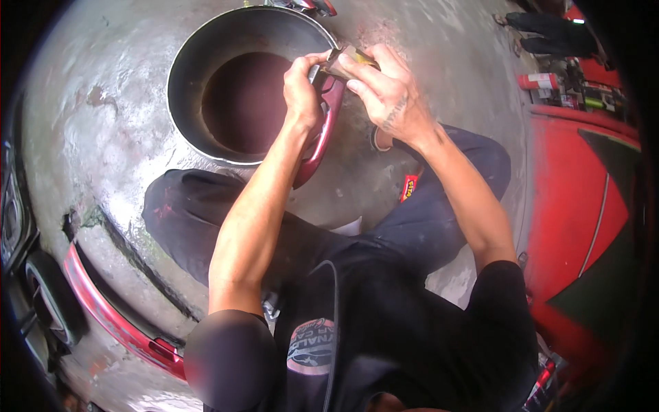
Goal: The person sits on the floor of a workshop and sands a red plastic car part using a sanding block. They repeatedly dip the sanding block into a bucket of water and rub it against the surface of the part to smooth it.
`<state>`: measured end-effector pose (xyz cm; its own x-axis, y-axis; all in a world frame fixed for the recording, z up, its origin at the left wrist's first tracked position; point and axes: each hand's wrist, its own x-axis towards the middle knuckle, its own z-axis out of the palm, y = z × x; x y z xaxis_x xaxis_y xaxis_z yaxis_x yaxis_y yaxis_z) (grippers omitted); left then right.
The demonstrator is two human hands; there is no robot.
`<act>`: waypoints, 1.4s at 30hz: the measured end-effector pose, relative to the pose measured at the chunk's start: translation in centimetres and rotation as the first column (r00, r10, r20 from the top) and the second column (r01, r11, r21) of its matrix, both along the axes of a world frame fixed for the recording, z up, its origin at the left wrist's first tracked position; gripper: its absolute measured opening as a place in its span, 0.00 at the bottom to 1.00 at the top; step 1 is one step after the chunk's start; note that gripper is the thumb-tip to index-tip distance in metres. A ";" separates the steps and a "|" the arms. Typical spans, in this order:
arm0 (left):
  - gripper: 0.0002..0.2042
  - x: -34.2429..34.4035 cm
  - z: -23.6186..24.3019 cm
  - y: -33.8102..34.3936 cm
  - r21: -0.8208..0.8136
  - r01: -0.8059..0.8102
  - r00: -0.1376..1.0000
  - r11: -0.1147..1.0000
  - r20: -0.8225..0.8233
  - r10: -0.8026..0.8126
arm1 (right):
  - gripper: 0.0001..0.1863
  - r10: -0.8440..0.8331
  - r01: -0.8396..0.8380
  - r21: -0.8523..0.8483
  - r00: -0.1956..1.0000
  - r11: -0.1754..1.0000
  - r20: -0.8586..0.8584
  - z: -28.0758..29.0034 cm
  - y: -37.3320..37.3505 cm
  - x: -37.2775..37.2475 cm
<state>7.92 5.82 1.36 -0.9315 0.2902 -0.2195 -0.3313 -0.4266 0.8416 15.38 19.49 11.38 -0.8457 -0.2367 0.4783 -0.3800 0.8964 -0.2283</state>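
Note:
A curved maroon part (328,117) stands at a slant along the right side of a large round metal pot (189,82) with dark reddish contents. My left hand (301,93) is closed on the upper end of this part, beside the pot's rim. Just to the right, my right hand (388,89) is closed on a small folded piece (360,57), yellowish and grey, held against the top of the part; I cannot make out what it is.
I sit on grey concrete (103,151) with bent legs. A small red packet (409,187) lies by my right leg. A long red trim (103,302) and a tire (51,299) are at left. Red bodywork (570,206) is at right; another person's legs (549,34) show behind it.

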 end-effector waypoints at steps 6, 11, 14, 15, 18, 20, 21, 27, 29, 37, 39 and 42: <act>0.19 0.2 0.8 -0.4 -0.005 0.025 1.000 1.000 -0.012 -0.025 | 0.17 -0.091 0.096 -0.058 0.993 0.994 0.078 -0.1 0.8 -1.2; 0.18 0.1 1.1 -0.4 0.167 -0.006 0.987 0.986 0.161 -0.021 | 0.17 -0.090 0.093 -0.036 0.993 0.995 0.073 -0.3 2.1 -2.4; 0.18 0.1 1.6 -0.4 0.207 0.004 0.975 0.978 0.215 -0.049 | 0.17 -0.082 0.084 -0.056 0.995 0.995 0.052 -0.5 0.8 -1.0; 0.18 0.2 1.5 -0.5 0.190 0.005 0.981 0.982 0.190 -0.041 | 0.17 -0.070 0.071 -0.051 0.997 0.996 0.026 -0.5 0.2 -0.3; 0.18 0.0 0.4 0.0 0.153 -0.002 0.996 0.988 0.093 -0.013 | 0.17 -0.092 0.098 -0.068 0.992 0.993 0.092 -0.2 1.8 -1.5; 0.18 -0.3 1.0 -0.3 0.212 0.003 0.976 0.977 0.212 -0.049 | 0.17 -0.141 0.154 -0.082 0.980 0.985 0.137 -0.4 2.2 -2.6; 0.18 -0.4 0.8 -0.3 0.174 -0.007 0.985 0.985 0.170 -0.023 | 0.16 -0.120 0.129 -0.085 0.987 0.988 0.103 -0.5 1.5 -2.2; 0.17 0.1 1.8 -0.5 0.301 -0.004 0.950 0.954 0.298 -0.090 | 0.17 -0.148 0.161 -0.109 0.982 0.981 0.120 -1.1 2.6 -2.3; 0.17 -0.3 1.2 -0.2 0.271 -0.019 0.955 0.962 0.289 -0.062 | 0.17 -0.148 0.167 -0.141 0.979 0.976 0.139 -1.0 2.4 -2.4; 0.17 0.1 1.2 -0.2 0.165 -0.008 0.981 0.986 0.190 -0.024 | 0.18 -0.109 0.121 -0.115 0.988 0.986 0.108 -1.2 2.5 -2.1; 0.17 0.1 0.6 -0.3 0.146 -0.011 0.989 0.989 0.146 -0.010 | 0.19 -0.057 0.063 -0.073 0.995 0.995 0.082 -0.7 1.0 -0.4; 0.17 -0.2 -0.1 0.1 0.194 -0.030 0.982 0.980 0.189 -0.007 | 0.18 -0.055 0.056 -0.044 0.998 0.997 0.033 -1.0 2.1 -1.3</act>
<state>7.75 5.94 1.27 -0.8824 0.3346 -0.3308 -0.4695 -0.5813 0.6646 14.05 21.56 10.34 -0.8718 -0.1681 0.4602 -0.3220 0.9045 -0.2795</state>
